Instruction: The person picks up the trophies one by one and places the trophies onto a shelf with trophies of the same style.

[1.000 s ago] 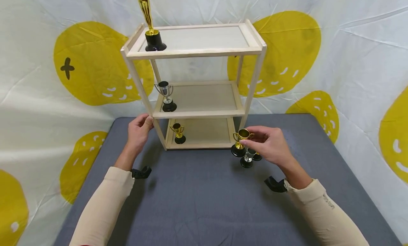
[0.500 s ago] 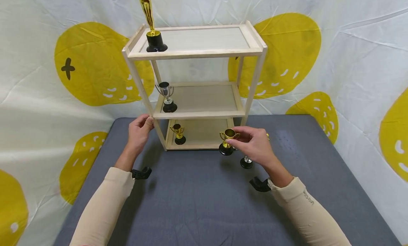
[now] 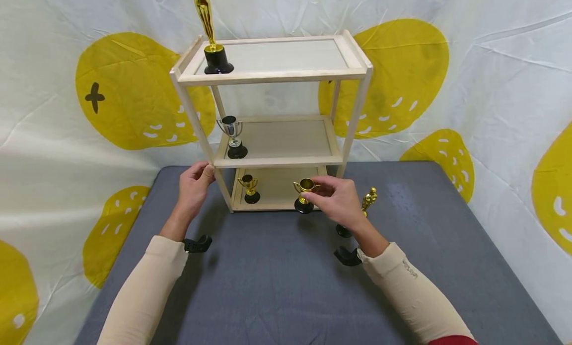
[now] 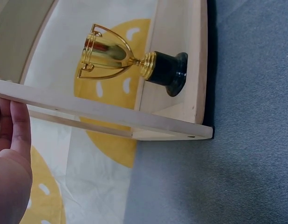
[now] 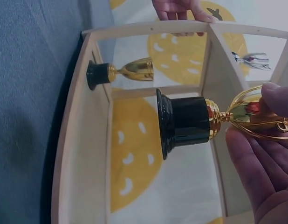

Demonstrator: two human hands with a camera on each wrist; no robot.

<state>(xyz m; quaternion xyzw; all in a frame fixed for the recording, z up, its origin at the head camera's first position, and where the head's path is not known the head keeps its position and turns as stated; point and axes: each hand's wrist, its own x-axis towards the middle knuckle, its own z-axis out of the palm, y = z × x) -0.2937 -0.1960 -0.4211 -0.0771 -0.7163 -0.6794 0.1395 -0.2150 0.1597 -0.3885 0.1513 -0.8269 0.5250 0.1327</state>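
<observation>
Three trophies stand shelved; right hand (image 3: pixel 339 202) pinches a fourth gold cup (image 3: pixel 305 195) near bottom shelf (image 3: pixel 286 204), left hand (image 3: pixel 194 183) grips the frame, two remain on the mat.

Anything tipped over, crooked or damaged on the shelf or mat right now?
Nothing stands out. The statuette, silver cup and small gold cup stand upright on the shelf. The right hand holds a gold cup upright at the bottom tier; the left hand grips a post.

The right hand (image 3: pixel 339 201) hides a black-based trophy (image 3: pixel 343 230) behind it.
</observation>
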